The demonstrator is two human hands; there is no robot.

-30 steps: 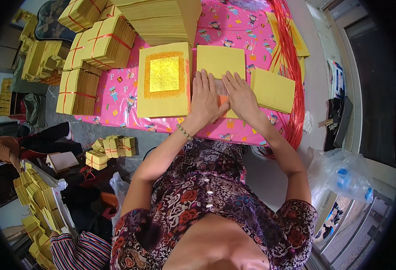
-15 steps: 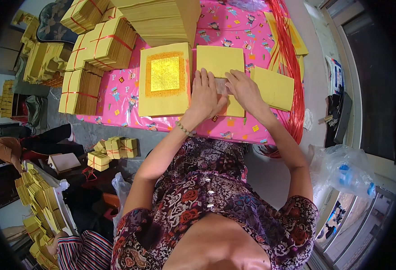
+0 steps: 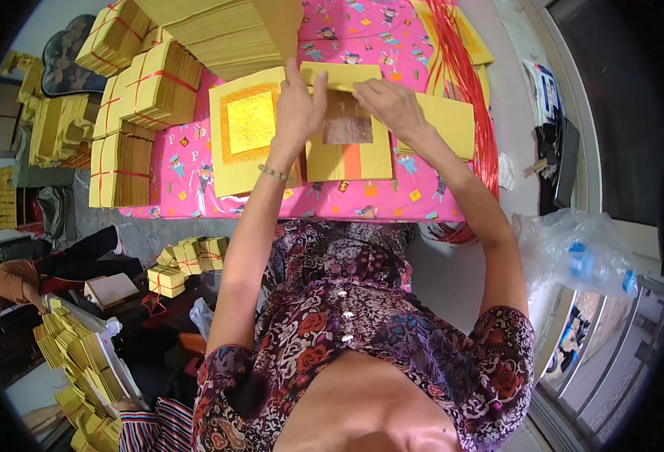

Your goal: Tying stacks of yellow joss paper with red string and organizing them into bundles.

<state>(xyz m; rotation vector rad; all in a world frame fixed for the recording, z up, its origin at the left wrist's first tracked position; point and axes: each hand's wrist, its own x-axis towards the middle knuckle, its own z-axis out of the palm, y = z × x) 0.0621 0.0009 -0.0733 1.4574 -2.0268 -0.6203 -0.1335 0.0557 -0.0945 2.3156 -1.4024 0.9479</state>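
Note:
A yellow paper sheet (image 3: 332,163) lies in front of me, with a dull silver-brown rectangle (image 3: 347,128) and an orange strip (image 3: 352,161) showing on it. Its far part is folded over, above the silver rectangle. At the fold's left end is my left hand (image 3: 299,109), thumb and forefinger apart and pointing away from me. My right hand (image 3: 391,108) has its fingers curled on the fold's right side, pinching the paper. Left of them lies a larger yellow stack (image 3: 230,178) with a shiny gold square (image 3: 250,122) on top.
Red-tied yellow paper bundles (image 3: 163,81) stand at left, beside a tall paper stack (image 3: 226,38). Yellow paper (image 3: 446,124) and red strings (image 3: 477,105) lie at right on the pink tablecloth (image 3: 189,154). Two other people, one in a striped sleeve (image 3: 155,428), are at lower left.
Both hands have moved away from me to the fold's far side. The silver rectangle and orange strip, mostly covered before, now show. The whole view has shifted slightly.

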